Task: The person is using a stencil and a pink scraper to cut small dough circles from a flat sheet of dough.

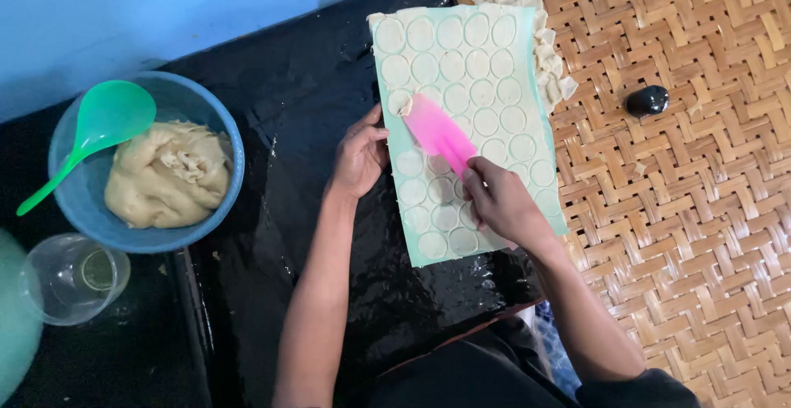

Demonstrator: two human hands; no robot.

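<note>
One pink scraper pinched tight in rt hand grip, tip under dough round.

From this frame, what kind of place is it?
Likely a home or small food-making spot, worked at floor level: the right hand runs a pink scraper over a dough sheet cut into rounds, beside a woven mat and a blue bowl of dough.
</note>
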